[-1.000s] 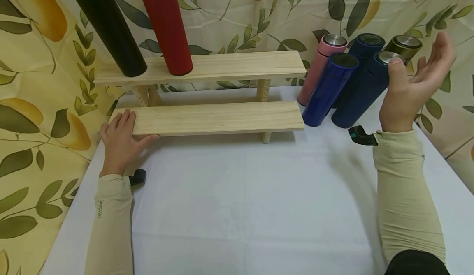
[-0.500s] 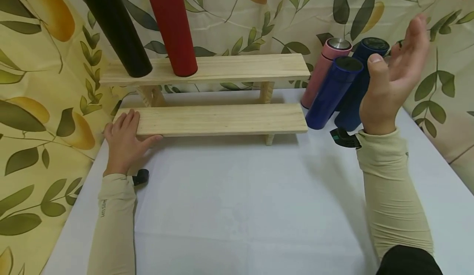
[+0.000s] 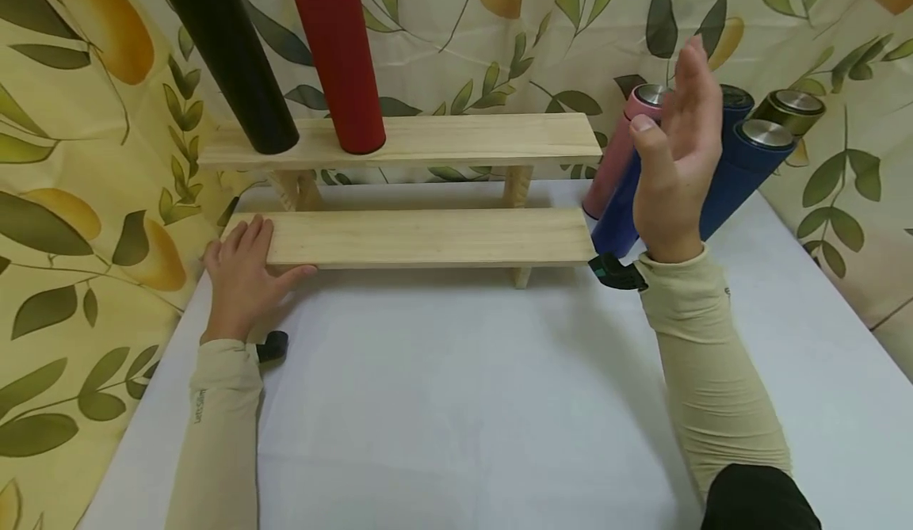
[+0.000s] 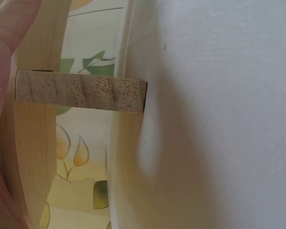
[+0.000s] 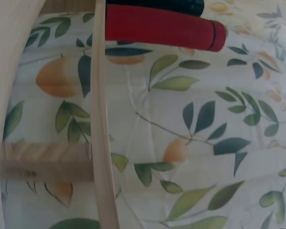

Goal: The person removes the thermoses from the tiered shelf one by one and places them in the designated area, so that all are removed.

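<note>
My left hand (image 3: 242, 280) rests on the left end of the lower shelf (image 3: 428, 238) of a wooden two-tier stand, fingers straight on top, thumb along its front edge. The left wrist view shows part of this hand beside the stand's leg (image 4: 81, 90). My right hand (image 3: 678, 165) is raised with straight fingers and holds nothing. It partly hides a pink bottle (image 3: 612, 162) and a bright blue bottle (image 3: 617, 217). Two navy bottles (image 3: 747, 173) and an olive bottle (image 3: 790, 112) stand behind and right of it. On the upper shelf (image 3: 485, 135) stand a black bottle (image 3: 228, 62) and a red bottle (image 3: 338, 62).
A white cloth (image 3: 456, 403) covers the table in front of the stand. Leaf-and-fruit patterned fabric (image 3: 456, 31) hangs behind and at the left (image 3: 78, 276). The right wrist view shows the red bottle (image 5: 157, 25) on the upper board (image 5: 101, 119).
My right hand has moved left, from beside the olive bottle to in front of the pink and bright blue ones. The left hand stays on the lower shelf. The view has shifted slightly.
</note>
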The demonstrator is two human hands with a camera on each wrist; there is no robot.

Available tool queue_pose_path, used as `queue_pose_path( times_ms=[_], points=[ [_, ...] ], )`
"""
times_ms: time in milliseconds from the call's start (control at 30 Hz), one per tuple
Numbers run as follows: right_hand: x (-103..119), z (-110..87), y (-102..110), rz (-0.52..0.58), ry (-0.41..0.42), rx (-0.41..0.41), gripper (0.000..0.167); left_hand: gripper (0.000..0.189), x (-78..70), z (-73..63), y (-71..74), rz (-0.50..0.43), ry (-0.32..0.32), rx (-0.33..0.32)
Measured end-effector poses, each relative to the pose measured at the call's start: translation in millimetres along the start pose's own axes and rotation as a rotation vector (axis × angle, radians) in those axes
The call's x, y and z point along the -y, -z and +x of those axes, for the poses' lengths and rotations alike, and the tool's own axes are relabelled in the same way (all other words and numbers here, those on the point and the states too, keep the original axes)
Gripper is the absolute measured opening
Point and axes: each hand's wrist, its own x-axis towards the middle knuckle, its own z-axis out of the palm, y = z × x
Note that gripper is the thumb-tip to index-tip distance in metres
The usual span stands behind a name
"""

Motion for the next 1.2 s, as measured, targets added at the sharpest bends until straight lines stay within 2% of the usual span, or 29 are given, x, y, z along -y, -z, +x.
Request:
queue_pose_path(
  times_ms=[300, 533, 800, 933, 1067, 1200],
  points=[
    [-22.4, -15.6, -23.7, -0.047, -0.079, 0.152, 0.074, 0.117, 3.0, -4.5, -3.5, -0.015, -0.007, -0.010],
    [-44.0, -25.1, -48.5, 0.011, -0.180, 0.240, 0.078, 0.118, 5.0, -4.4, -5.7, -0.025, -0.020, -0.022],
    [-49.4, -20.2, -83.3, 0.099, -0.330, 0.316, 0.078, 0.118, 7.4, -0.2, 0.2, -0.012, -0.031, -0.030],
    [-50.6, -16.1, -101.6, 0.077, -0.385, 0.377, 0.077, 0.120, 8.9, 0.3, 1.8, -0.014, -0.029, -0.045],
    [-55.9, -13.1, -118.1, 0.034, -0.399, 0.447, 0.079, 0.119, 10.1, -0.6, 1.1, -0.018, -0.024, -0.053],
    [-62.2, -9.2, -132.2, 0.034, -0.431, 0.480, 0.079, 0.117, 11.7, 1.4, -4.5, -0.033, -0.031, -0.054]
  ],
)
